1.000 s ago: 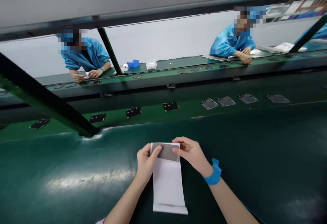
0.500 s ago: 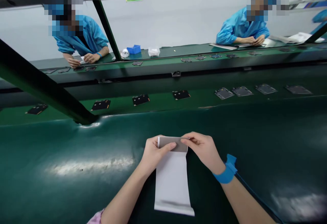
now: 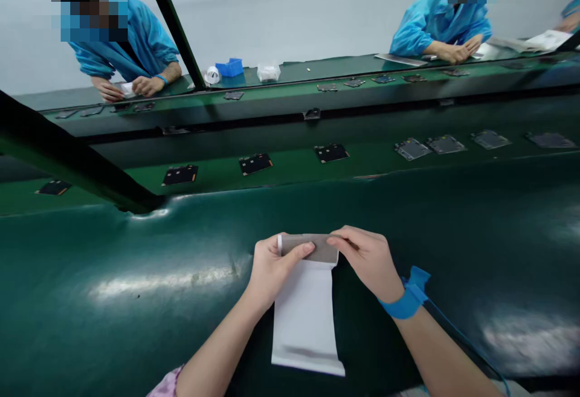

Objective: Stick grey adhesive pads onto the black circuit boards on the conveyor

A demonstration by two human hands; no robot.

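Nearest, a white strip point(image 3: 304, 318) lies flat on the dark green tabletop point(image 3: 113, 300), plain and glossy, w/ a grey patch point(image 3: 312, 247) across its far end. Left hand point(image 3: 272, 267) & right hand point(image 3: 369, 261) each pinch a far corner of the strip, thumbs on top, prob. to keep the patch square. Beyond the strip, dark boards point(image 3: 256, 163) sit spaced along a green belt point(image 3: 212, 174).

mat point(image 3: 113, 276) open both sides; strut point(image 3: 67, 158) blocks far left.
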